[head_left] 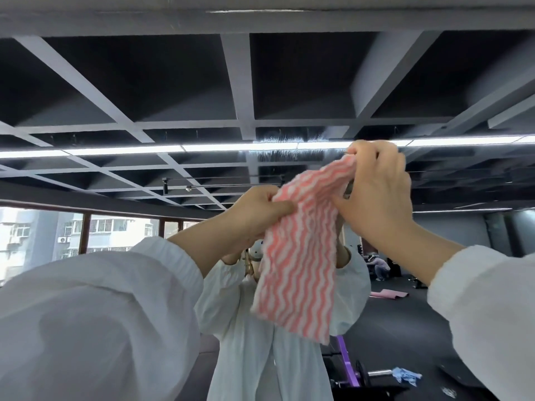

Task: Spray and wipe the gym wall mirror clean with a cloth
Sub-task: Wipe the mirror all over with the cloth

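While both arms are raised toward the top of the wall mirror (434,270), the person's left hand (254,215) pinches one upper corner of the pink-and-white wavy-striped cloth (298,261), its thumb laid flat across the fabric and its fingers curled behind. From that pinch the cloth hangs down below the fingers as a loose, partly gathered panel, apparently being shaken out or refolded so that a fresh, flat face is ready for the glass. To the right, the right hand (376,195) grips the opposite upper edge, fingers curled tight around a bunched fold just above the left hand's level; the two grips seem to draw the top edge taut between them. Whether the cloth touches the mirror cannot be told. Behind the fingers, the glass reflects the white-sleeved figure and a coffered ceiling with a light strip (202,147). Low and right of the hands, a purple bench frame (347,360) and a blue glove (405,374) show. No spray bottle is visible.
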Tool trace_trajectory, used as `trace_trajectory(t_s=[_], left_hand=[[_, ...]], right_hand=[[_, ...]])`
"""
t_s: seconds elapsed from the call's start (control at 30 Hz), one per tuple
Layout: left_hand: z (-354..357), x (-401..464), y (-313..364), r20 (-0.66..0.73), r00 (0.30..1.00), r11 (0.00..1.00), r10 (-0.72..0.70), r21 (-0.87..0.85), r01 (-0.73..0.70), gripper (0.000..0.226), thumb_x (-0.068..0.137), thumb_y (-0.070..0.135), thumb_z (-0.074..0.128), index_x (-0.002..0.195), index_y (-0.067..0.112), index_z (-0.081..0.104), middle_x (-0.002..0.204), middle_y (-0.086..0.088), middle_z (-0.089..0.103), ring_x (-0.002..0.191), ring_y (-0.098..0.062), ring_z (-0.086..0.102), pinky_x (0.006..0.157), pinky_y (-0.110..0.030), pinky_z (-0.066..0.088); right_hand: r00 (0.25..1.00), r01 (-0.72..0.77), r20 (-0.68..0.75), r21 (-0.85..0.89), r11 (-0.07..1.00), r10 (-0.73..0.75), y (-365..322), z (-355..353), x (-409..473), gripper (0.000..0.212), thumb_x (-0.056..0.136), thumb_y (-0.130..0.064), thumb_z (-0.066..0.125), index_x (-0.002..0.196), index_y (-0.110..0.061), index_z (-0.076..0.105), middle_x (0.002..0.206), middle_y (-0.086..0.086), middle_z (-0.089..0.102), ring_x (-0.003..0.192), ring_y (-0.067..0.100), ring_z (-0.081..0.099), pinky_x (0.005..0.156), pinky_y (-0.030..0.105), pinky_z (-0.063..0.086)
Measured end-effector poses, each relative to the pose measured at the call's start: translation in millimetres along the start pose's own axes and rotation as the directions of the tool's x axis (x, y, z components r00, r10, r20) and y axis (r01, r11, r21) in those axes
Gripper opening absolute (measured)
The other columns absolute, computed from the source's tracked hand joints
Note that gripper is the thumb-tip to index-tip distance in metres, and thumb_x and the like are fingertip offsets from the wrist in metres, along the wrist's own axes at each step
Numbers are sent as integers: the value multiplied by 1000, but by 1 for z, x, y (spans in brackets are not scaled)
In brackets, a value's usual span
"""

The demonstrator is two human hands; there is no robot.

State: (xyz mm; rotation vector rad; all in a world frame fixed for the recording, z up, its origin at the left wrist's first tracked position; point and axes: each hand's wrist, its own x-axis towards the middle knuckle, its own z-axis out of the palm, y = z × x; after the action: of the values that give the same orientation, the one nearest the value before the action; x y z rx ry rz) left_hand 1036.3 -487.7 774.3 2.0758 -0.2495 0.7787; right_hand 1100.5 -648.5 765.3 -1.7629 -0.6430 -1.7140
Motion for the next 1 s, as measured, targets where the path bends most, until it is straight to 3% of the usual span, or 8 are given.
trace_trajectory(t_s=[0.1, 0.17, 0.23, 0.33, 0.43, 0.6, 0.83, 1.0], left_hand=[[3, -3, 3, -71, 995, 976, -72, -211, 56, 25, 91, 15, 59, 106, -4, 62, 98, -23, 65, 81, -29, 57, 78, -40, 46], [8, -5, 8, -62, 995, 955, -76, -292, 55, 24, 93, 16, 58, 104, -5, 62, 98, -23, 65, 80, -28, 61, 80, -37, 51], [11, -7, 11, -54, 997, 939, -59, -343, 37, 22, 93, 18, 57, 101, -2, 61, 91, -24, 63, 77, -27, 59, 77, -35, 51], [6, -12, 15, 16, 1000, 913, -21, -407, 26, 21, 94, 12, 53, 82, -3, 62, 66, -11, 67, 53, -14, 63, 50, -20, 52], [-1, -18, 19, 75, 997, 913, -29, -403, 57, 14, 93, 9, 53, 86, 2, 64, 79, -12, 71, 63, -16, 69, 58, -24, 58], [-27, -20, 22, -130, 979, 935, -159, -339, 107, 27, 100, 15, 43, 76, 5, 52, 60, -4, 60, 38, -5, 55, 40, -18, 46], [-69, -23, 7, -191, 951, 853, -244, -508, 117, 29, 98, -2, 32, 73, 5, 46, 70, -8, 44, 59, -14, 44, 41, -19, 46], [-84, -26, 14, -229, 961, 872, -156, -489, 25, 21, 98, 4, 42, 93, 8, 62, 72, -2, 65, 55, -9, 63, 48, -21, 52]], right_hand=[[961, -230, 240, 398, 888, 141, -14, -11, -2, 19, 90, -27, 60, 92, -14, 48, 90, 2, 54, 78, 21, 54, 68, 33, 47], [800, -483, 581, 478, 734, 148, -26, -12, -3, 33, 90, -42, 58, 89, -9, 59, 84, 5, 62, 81, 28, 64, 77, 43, 54], [705, -569, 701, 469, 675, 108, -36, -13, -5, 53, 83, -56, 57, 93, -5, 64, 90, 10, 68, 87, 31, 67, 84, 49, 54], [731, -509, 677, 452, 733, 90, -41, -20, -4, 39, 83, -41, 66, 87, -3, 60, 91, 16, 68, 83, 28, 68, 77, 43, 58], [693, -541, 716, 438, 718, 86, -36, -24, 0, 19, 88, -19, 65, 91, 0, 64, 90, 15, 69, 77, 25, 69, 68, 33, 59], [609, -717, 787, 497, 488, 93, -16, -38, 14, 10, 89, -7, 60, 88, 2, 63, 80, 9, 71, 66, 17, 68, 58, 28, 57], [641, -761, 707, 637, 124, 299, 25, -45, 28, 19, 97, -9, 49, 80, -16, 52, 69, -1, 60, 52, 7, 57, 54, 21, 49], [667, -741, 689, 655, 148, 283, 31, -51, 27, 18, 95, -8, 51, 94, -18, 65, 67, -3, 62, 55, 8, 50, 48, 15, 45]])
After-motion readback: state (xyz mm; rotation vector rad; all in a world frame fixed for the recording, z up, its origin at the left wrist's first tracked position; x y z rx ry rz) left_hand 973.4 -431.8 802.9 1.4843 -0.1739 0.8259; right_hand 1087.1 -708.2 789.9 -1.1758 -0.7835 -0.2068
